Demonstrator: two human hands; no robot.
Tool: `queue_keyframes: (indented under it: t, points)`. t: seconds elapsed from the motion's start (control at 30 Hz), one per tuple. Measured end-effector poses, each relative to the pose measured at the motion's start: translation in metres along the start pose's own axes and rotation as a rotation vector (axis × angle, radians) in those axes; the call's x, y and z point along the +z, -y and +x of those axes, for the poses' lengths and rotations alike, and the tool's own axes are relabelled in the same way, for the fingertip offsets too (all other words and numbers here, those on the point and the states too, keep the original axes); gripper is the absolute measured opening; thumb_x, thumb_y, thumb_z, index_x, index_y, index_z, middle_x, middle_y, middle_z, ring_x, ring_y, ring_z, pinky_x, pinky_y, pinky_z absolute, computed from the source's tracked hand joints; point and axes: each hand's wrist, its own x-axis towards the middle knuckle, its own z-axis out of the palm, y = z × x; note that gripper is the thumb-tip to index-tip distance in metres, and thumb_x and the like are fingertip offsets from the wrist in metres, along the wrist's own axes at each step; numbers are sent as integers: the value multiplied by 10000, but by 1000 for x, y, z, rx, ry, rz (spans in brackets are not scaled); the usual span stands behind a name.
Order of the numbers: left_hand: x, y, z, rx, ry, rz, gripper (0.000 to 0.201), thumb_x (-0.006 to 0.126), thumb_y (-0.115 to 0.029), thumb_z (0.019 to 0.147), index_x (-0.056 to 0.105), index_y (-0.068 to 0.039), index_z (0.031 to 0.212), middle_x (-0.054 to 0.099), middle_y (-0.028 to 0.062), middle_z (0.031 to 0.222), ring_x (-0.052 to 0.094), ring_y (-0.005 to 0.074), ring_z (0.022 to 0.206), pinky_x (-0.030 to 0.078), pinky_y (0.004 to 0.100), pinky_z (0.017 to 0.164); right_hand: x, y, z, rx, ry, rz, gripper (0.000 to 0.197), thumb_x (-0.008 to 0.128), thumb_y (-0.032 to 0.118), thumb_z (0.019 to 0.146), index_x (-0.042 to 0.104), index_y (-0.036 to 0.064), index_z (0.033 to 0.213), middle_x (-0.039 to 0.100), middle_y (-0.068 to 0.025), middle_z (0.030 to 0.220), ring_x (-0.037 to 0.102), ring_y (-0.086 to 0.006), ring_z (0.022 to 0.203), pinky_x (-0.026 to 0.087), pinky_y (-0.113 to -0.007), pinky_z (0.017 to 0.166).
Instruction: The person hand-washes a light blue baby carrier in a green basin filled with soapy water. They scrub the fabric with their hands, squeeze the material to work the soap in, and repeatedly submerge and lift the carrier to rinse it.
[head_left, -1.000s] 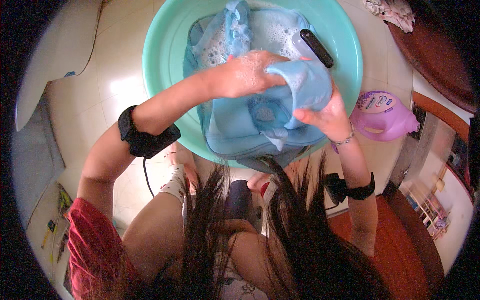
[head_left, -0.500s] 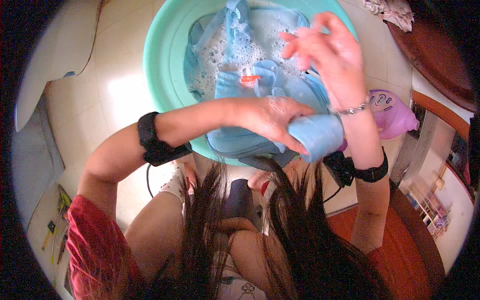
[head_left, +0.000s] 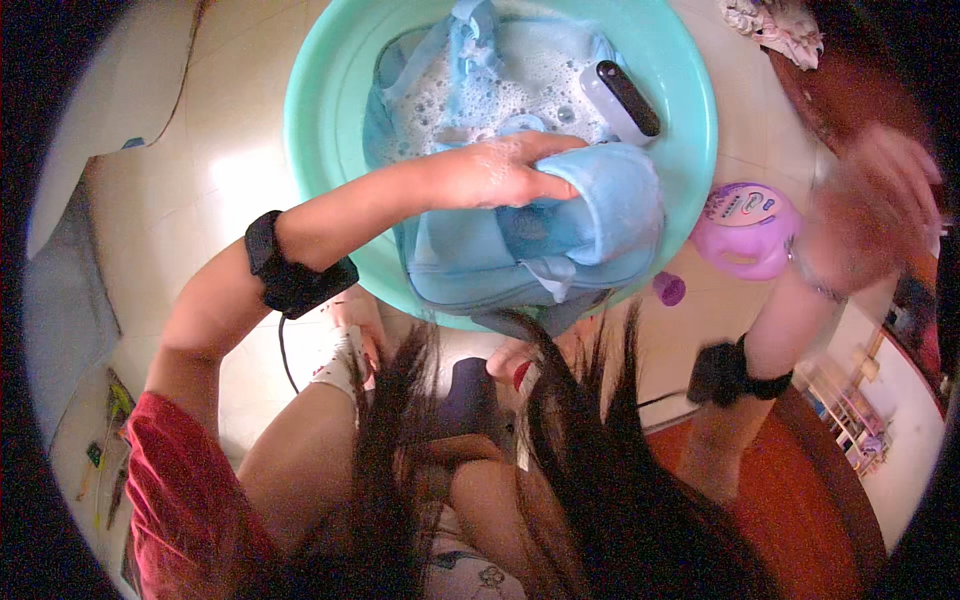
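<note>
A light-blue fabric backpack sits wet in a mint-green tub of foamy water. My left hand, with suds on its back, is closed on a folded-back blue flap of the bag and holds it raised. My right hand is out at the far right, away from the tub and blurred by motion; its fingers look stretched out, with nothing visible in them. A brush-like oblong, light grey with a black face, lies inside the tub's right side.
A purple plastic bottle stands right of the tub, with a small purple cap on the floor nearby. A dark reddish-brown surface carries a crumpled pale cloth. My feet are at the tub's near edge.
My right hand has swung from above the tub to the far right, uncovering the brush-like thing. My left hand has moved up and left, with the blue flap still in it.
</note>
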Motion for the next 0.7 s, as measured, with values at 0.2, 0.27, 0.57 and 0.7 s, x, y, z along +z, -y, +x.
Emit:
queue_keyframes:
  t: [0.2, 0.27, 0.57, 0.7]
  points:
    - [-2, 14, 6, 9, 7, -66, 552, 497, -347, 746, 349, -99, 1216, 374, 161, 1175, 362, 273, 1097, 297, 324, 902, 17, -14, -16, -517, 54, -2094, 287, 523, 160, 738, 424, 89, 998, 451, -36, 766, 431, -120, 600, 340, -215, 476]
    - [-2, 9, 7, 12, 27, -33, 558, 499, -348, 745, 344, -97, 1219, 364, 160, 1185, 356, 271, 1105, 290, 321, 907, 21, -12, -13, -275, -53, -2018, 334, 556, 175, 741, 421, 56, 1022, 444, -43, 778, 429, -114, 613, 356, -211, 530]
    - [4, -6, 4, -102, -40, -514, 561, 504, -326, 760, 351, -15, 1200, 425, 116, 1156, 404, 210, 1064, 305, 292, 902, -87, 42, -27, 117, -358, -2614, 442, 583, 186, 747, 409, -8, 1105, 499, -96, 1043, 469, -149, 958, 373, -271, 827]
    - [3, -1, 11, -144, -4, -850, 362, 520, -240, 742, 486, -36, 1038, 542, 62, 982, 512, 138, 890, 395, 246, 784, -116, 47, -33, 43, -376, -2441, 492, 700, 243, 637, 498, 10, 1020, 567, -33, 889, 526, -95, 810, 426, -238, 741]
